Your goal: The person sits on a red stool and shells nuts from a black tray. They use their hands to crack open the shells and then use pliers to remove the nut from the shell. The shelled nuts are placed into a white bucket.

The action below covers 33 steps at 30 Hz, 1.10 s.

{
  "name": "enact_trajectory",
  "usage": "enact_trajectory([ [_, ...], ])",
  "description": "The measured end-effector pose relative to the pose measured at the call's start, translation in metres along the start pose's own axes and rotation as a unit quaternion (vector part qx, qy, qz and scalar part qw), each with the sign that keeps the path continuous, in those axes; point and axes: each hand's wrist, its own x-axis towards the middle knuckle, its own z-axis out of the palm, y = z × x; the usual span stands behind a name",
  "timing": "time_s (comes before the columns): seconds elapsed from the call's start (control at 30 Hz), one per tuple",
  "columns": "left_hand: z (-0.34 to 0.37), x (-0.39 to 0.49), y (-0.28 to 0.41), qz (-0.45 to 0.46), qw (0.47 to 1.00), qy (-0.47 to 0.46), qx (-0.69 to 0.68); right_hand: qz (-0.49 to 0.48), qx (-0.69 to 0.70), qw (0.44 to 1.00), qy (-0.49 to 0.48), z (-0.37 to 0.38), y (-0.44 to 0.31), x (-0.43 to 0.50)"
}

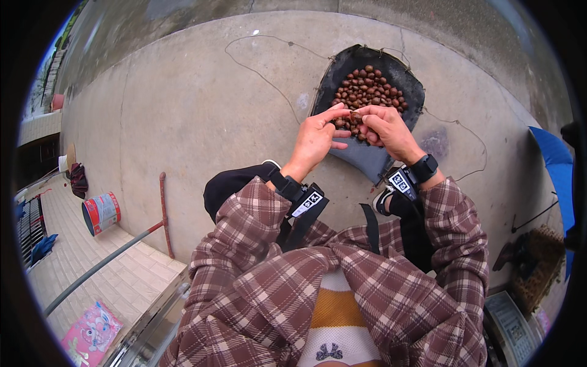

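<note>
Between the thumb and fingers of my right hand (390,130) is a round reddish-brown nut or corm (356,117), like a water chestnut. My left hand (316,137) comes from the other side with its fingers apart; the index fingertip is at the brown piece, and whether it touches cannot be told. Both hands are above the near part of a black scoop-shaped basket (364,156), its rim bound with wire. A heap of similar brown pieces (367,89) lies inside, partly hidden by my hands.
Thin wire loops (257,71) extend from the basket over the concrete floor (183,101). At left are a red-labelled bucket (103,213), a pole with a rusty crossbar (166,215) and a pink printed bag (94,332). A blue umbrella (552,151) is at far right.
</note>
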Motion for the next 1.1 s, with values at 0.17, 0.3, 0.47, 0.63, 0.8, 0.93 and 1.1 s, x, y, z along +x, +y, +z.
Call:
enact_trajectory([
  [0.17, -0.002, 0.002, -0.002, 0.054, 0.996, -0.044, 0.049, -0.002, -0.057, 0.998, -0.024, 0.006, 0.000, 0.005],
  [0.3, -0.001, 0.004, -0.003, 0.047, 0.997, -0.051, 0.018, -0.015, -0.036, 0.999, -0.008, 0.015, 0.006, 0.004],
  [0.47, 0.004, 0.005, -0.006, 0.008, 0.996, -0.020, -0.082, -0.172, -0.193, 0.961, 0.104, 0.025, 0.015, 0.003],
  [0.63, 0.000, 0.002, -0.008, -0.050, 0.990, -0.042, -0.128, -0.204, -0.215, 0.951, 0.091, 0.022, 0.019, 0.001],
  [0.8, -0.004, -0.001, -0.007, -0.068, 0.993, -0.044, -0.091, -0.156, -0.123, 0.980, 0.031, 0.023, 0.016, -0.003],
  [0.93, -0.001, -0.006, -0.008, -0.066, 0.989, -0.060, -0.119, -0.067, -0.064, 0.996, -0.010, 0.022, 0.011, -0.009],
  [1.1, 0.004, -0.009, -0.009, -0.054, 0.987, -0.059, -0.140, -0.079, -0.010, 0.997, 0.023, 0.027, 0.013, -0.008],
])
